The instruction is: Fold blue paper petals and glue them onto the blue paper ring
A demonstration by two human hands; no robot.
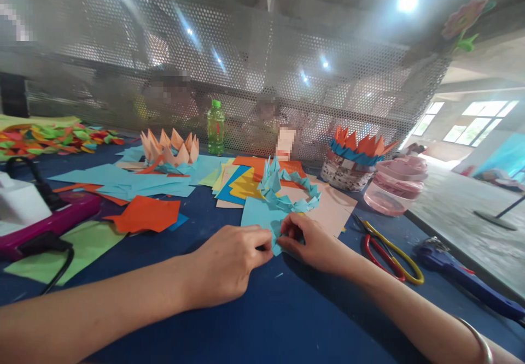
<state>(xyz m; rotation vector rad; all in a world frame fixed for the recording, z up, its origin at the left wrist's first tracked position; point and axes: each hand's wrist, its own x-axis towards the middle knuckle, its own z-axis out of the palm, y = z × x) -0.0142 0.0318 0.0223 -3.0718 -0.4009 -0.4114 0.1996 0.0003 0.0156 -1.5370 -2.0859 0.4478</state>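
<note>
My left hand is closed, its thumb and fingertips pinched at the edge of light blue paper. From the other side my right hand pinches the same paper, the two sets of fingertips a short gap apart. Whether this bit is a separate piece or the corner of the sheet below cannot be made out. Just beyond my fingers is a ring of folded light blue paper, with pointed petals standing up on its left side. It rests on light blue and pale pink sheets.
Scissors and a blue glue gun lie right. Behind them stand a pink plastic container and an orange-and-blue paper ring on a roll. A peach paper crown, green bottle and purple power strip are left.
</note>
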